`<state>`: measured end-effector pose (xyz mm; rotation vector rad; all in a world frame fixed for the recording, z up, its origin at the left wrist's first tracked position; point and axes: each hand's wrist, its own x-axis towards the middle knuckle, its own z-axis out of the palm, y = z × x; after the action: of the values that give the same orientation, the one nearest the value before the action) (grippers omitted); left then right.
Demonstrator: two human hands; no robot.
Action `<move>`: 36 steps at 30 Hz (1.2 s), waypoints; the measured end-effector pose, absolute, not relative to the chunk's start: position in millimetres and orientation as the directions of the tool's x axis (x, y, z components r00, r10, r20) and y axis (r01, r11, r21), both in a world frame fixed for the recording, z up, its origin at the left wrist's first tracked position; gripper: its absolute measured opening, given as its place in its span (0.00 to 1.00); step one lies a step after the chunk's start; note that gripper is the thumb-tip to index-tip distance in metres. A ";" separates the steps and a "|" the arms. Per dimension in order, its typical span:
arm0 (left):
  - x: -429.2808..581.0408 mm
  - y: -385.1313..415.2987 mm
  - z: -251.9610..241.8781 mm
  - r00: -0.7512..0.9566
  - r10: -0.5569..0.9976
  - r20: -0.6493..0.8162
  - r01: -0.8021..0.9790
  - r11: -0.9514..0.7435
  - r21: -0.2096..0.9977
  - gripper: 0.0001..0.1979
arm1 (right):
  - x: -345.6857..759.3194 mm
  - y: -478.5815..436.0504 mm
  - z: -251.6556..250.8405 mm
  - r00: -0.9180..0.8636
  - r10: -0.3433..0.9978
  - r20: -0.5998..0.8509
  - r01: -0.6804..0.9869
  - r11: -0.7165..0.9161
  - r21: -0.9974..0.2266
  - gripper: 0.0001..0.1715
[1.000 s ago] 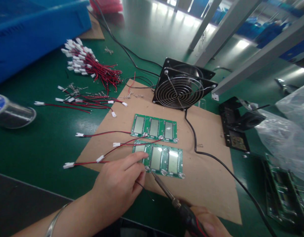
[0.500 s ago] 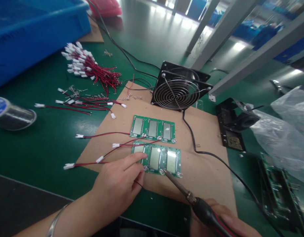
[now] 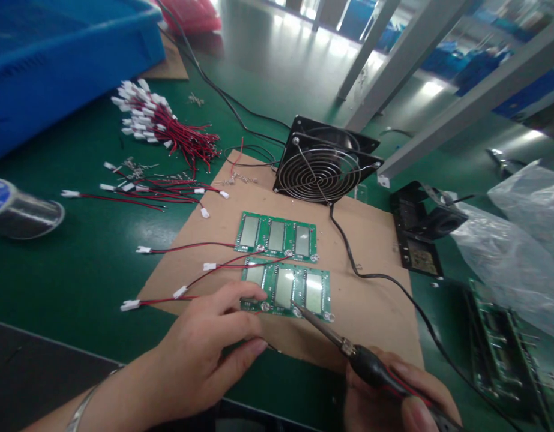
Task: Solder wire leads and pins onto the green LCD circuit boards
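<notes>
Head: lower board point(image 3: 284, 289) partly behind left hand point(image 3: 211, 339)

Soldering iron point(image 3: 363, 361) slants, perhaps touching nearer green board point(image 3: 286, 289).

Green circuit boards point(image 3: 299, 287) carry grey displays point(image 3: 277, 236). Wires point(image 3: 192, 139) are red and black, connectors point(image 3: 143, 109) white, soldering-iron handle point(image 3: 371, 366) black and red, cardboard point(image 3: 371, 312) brown, tabletop point(image 3: 92, 252) green, crate point(image 3: 78, 84) blue, fan guard point(image 3: 319, 180) silver-ringed.

A green bench point(image 3: 94, 252) carries a cardboard sheet point(image 3: 367, 315) at centre, a blue bin point(image 3: 78, 84) at ten o'clock, a wire spool point(image 3: 31, 213) at nine, circuit boards point(image 3: 499, 336) at four.
</notes>
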<state>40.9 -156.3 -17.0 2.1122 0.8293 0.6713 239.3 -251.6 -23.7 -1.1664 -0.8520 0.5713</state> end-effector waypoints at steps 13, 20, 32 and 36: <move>54.9 -160.3 -21.3 0.604 0.792 0.088 0.497 -0.460 0.736 0.09 | 239.3 -254.2 -22.4 0.575 0.800 0.169 -0.042 0.234 -0.971 0.10; 61.8 -158.6 -16.4 0.538 0.840 0.069 0.505 -0.386 0.772 0.07 | 244.7 -253.8 -20.8 0.585 0.797 0.150 -0.040 0.214 -0.976 0.09; 65.8 -157.5 -24.7 0.490 0.837 0.243 0.514 -0.502 0.696 0.07 | 248.4 -263.9 -28.4 0.527 0.839 0.133 0.021 0.144 -0.989 0.08; 65.6 -157.8 -25.9 0.493 0.832 0.256 0.519 -0.517 0.680 0.06 | 247.5 -263.9 -27.5 0.554 0.824 0.122 0.083 0.092 -0.992 0.07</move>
<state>65.6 -157.8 -25.9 2.2140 1.1090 0.7832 247.5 -263.9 -27.5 -1.3882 -0.8505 0.6625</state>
